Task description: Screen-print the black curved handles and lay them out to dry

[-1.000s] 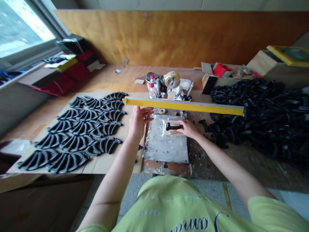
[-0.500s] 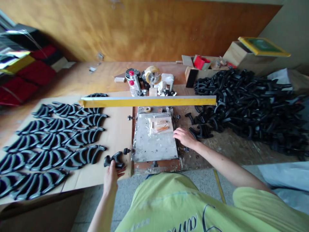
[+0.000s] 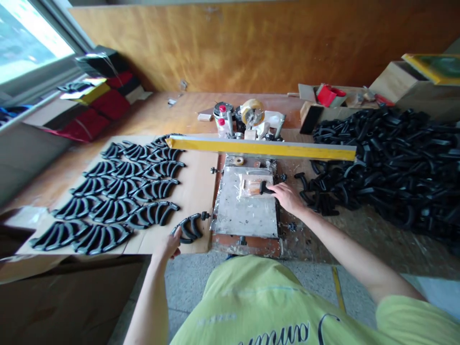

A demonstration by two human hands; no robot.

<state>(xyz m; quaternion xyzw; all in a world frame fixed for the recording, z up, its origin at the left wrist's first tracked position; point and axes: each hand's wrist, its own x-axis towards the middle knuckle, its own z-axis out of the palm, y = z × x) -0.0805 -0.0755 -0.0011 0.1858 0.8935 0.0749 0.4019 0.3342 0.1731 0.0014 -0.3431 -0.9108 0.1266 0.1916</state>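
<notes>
My left hand (image 3: 170,245) is at the front of the cardboard, fingers closed on the end of a curved black plastic handle (image 3: 177,231). Beside it lie a few more curved handles (image 3: 190,229) in a short row. My right hand (image 3: 286,197) pinches a dark handle piece (image 3: 265,188) over the flat grey plate (image 3: 247,216) of a jig; its far end lies over small wooden pieces (image 3: 252,187) on that plate. A long yellow-edged bar (image 3: 262,148) spans above the jig's back part.
Rows of black handles (image 3: 118,187) cover the cardboard sheet (image 3: 199,177) on the left. A large heap of black handles (image 3: 395,167) is at the right. Behind the bar stand red-capped bottles (image 3: 222,125) and a tape roll (image 3: 252,112). Black knobs (image 3: 204,215) jut from the jig's sides.
The view has swung left. My right hand now has a black handle piece over the plate, where before its fingers were at the plate's right edge. My left hand stays by the handles on the cardboard.
</notes>
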